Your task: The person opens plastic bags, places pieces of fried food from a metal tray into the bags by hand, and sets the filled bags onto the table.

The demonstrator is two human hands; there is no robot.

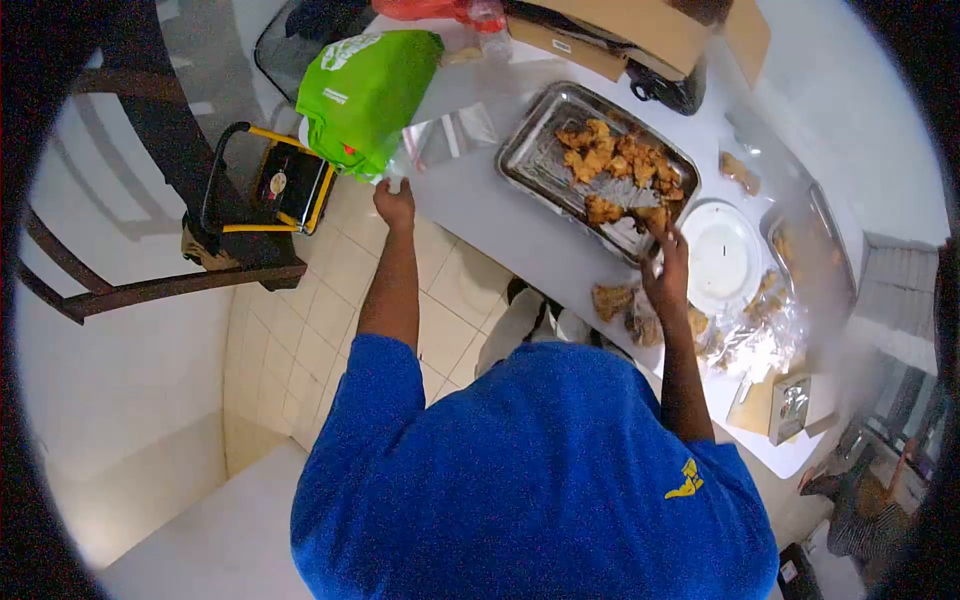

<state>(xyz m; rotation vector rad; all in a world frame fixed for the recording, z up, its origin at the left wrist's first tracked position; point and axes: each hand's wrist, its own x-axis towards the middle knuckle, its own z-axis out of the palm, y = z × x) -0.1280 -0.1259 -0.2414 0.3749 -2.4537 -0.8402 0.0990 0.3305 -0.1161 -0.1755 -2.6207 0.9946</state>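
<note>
Touching with the right grip [669,272] a browned fried piece [652,217] just past the fingertips, at the near side of the tray [543,150]; cannot tell whether clasped. Extending the left grip [396,205], well apart, beside clear plastic [452,137] and below the green bag [372,88], pinch unclear. Looks light, crusty, probably greasy and crumbly: best taken gently by the thick middle.

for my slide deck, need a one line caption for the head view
Right hand at the edge of a tray of browned food, left hand near a green bag.
</note>
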